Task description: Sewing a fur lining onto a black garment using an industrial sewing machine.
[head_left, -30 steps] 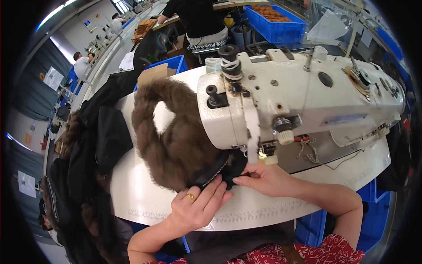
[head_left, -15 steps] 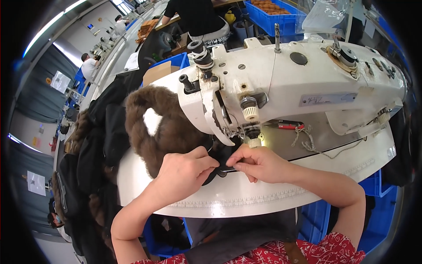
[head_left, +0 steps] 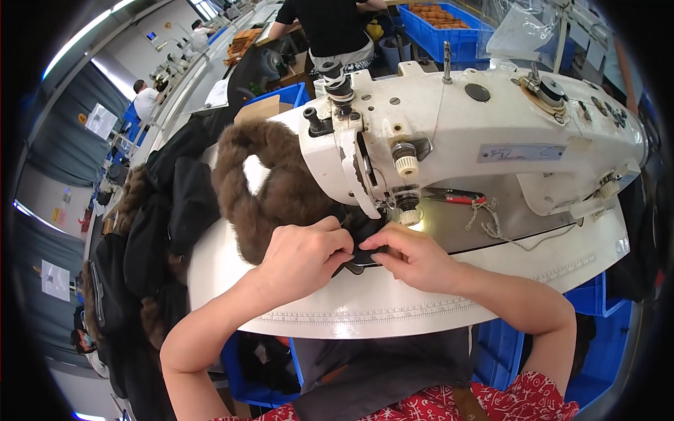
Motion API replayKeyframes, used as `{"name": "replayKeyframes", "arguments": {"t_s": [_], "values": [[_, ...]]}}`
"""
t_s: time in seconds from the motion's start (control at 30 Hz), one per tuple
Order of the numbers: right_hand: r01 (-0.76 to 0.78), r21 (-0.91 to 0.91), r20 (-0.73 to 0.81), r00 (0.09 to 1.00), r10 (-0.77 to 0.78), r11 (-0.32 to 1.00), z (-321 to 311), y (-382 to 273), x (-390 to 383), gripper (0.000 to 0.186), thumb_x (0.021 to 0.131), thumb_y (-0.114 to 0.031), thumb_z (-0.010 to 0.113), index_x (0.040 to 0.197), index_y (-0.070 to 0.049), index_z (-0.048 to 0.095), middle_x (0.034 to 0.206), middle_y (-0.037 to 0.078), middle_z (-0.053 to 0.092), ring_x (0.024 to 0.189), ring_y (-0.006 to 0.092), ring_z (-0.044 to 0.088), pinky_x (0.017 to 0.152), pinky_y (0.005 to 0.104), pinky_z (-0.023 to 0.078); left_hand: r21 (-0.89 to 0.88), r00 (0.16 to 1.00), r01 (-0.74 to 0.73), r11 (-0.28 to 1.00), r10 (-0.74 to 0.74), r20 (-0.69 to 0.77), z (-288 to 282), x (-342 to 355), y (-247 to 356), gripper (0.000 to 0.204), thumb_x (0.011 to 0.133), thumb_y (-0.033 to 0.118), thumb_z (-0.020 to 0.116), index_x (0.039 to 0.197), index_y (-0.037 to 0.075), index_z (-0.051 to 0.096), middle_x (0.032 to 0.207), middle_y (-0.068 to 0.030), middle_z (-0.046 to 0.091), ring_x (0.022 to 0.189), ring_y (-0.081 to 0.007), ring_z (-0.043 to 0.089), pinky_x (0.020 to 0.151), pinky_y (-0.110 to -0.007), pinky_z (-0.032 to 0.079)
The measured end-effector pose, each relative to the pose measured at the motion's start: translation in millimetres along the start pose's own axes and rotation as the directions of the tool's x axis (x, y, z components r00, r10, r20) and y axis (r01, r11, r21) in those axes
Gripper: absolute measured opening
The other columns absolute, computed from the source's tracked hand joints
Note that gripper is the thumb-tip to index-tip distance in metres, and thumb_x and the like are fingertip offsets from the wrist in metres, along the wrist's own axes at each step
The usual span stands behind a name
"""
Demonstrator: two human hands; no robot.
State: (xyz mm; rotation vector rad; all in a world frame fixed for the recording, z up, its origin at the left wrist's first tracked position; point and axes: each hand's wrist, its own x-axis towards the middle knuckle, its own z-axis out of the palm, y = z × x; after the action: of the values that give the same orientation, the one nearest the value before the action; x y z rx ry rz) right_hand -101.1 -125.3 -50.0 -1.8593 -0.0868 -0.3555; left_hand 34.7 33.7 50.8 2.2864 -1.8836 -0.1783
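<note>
Nearly meeting, the left hand [head_left: 298,258] and right hand [head_left: 420,261] pinch black fabric [head_left: 361,230] over a white tabletop [head_left: 386,312]; beyond stands a blue crate [head_left: 442,43].

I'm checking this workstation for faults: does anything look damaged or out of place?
On the sewing machine, the curved white part shows dark patches along its edge, like chipped paint. A pale cord lies loosely tangled by the red-handled tool under the machine's arm, which looks untidy.

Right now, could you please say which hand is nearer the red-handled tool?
Right: the right hand is to the near left of the red-handled tool; the left hand is farther left.
</note>
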Motion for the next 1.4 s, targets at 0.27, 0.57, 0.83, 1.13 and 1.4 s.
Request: {"name": "replayKeyframes", "arguments": {"t_s": [0.27, 0.57, 0.83, 1.13, 1.4], "values": [[-0.02, -0.285, 0.013, 1.0, 0.025, 0.958, -6, 5, 5, 0.018, 0.088, -0.019, 0.066, 0.102, -0.009, 0.063, 0.088, 0.012, 0.06, 0.077, 0.029, 0.063, 0.069, 0.0377, 0.05, 0.03, 0.987, -0.159, 0.987, 0.159, 0.03, 0, -3, 1, 0.012, 0.081, 0.011, 0.069, 0.087, 0.006, 0.059, 0.08, -0.0043, 0.061, 0.061, -0.0268, 0.06, 0.051, -0.034, 0.047], [0.064, -0.177, -0.036, 0.997, -0.072, 0.982, -2, 14, 4, 0.016, 0.088, -0.02, 0.066, 0.1, -0.009, 0.064, 0.088, 0.011, 0.059, 0.073, 0.0281, 0.062, 0.067, 0.0366, 0.05, -0.046, 0.971, 0.235, 0.971, -0.232, 0.061, 0, 7, 14, 0.023, 0.078, 0.022, 0.074, 0.092, 0.005, 0.068, 0.08, -0.0075, 0.066, 0.073, -0.0282, 0.066, 0.064, -0.037, 0.051], [0.149, -0.23, -0.069, 0.983, -0.169, 0.962, -1, 20, 4, 0.012, 0.087, -0.009, 0.066, 0.098, -0.005, 0.064, 0.091, 0.01, 0.066, 0.078, 0.0265, 0.066, 0.067, 0.0346, 0.052, -0.084, 0.988, 0.119, 0.989, -0.126, -0.091, 10, 0, 11, 0.009, 0.08, 0.019, 0.071, 0.082, 0.01, 0.073, 0.08, -0.0026, 0.064, 0.066, -0.0246, 0.064, 0.056, -0.034, 0.05], [0.2, -0.29, -0.093, 0.967, -0.236, 0.936, -2, 24, 7, 0.015, 0.088, -0.015, 0.063, 0.102, -0.009, 0.063, 0.086, 0.01, 0.057, 0.075, 0.0295, 0.063, 0.067, 0.0381, 0.052, 0.03, 0.993, -0.02, 0.999, 0.023, -0.117, 15, -3, 20, 0.011, 0.078, 0.011, 0.071, 0.087, 0.006, 0.066, 0.081, -0.0051, 0.062, 0.061, -0.0259, 0.063, 0.052, -0.034, 0.05], [0.118, -0.601, -0.035, 0.984, -0.174, 0.79, -24, 16, 4, 0.015, 0.082, -0.008, 0.061, 0.097, -0.007, 0.065, 0.086, 0.012, 0.065, 0.077, 0.0325, 0.064, 0.066, 0.0422, 0.051, -0.194, 0.965, 0.242, 0.951, -0.257, -0.054, 14, -5, 20, 0.019, 0.079, 0.014, 0.073, 0.091, 0.001, 0.064, 0.086, -0.0106, 0.063, 0.072, -0.0308, 0.064, 0.064, -0.037, 0.051]]}}
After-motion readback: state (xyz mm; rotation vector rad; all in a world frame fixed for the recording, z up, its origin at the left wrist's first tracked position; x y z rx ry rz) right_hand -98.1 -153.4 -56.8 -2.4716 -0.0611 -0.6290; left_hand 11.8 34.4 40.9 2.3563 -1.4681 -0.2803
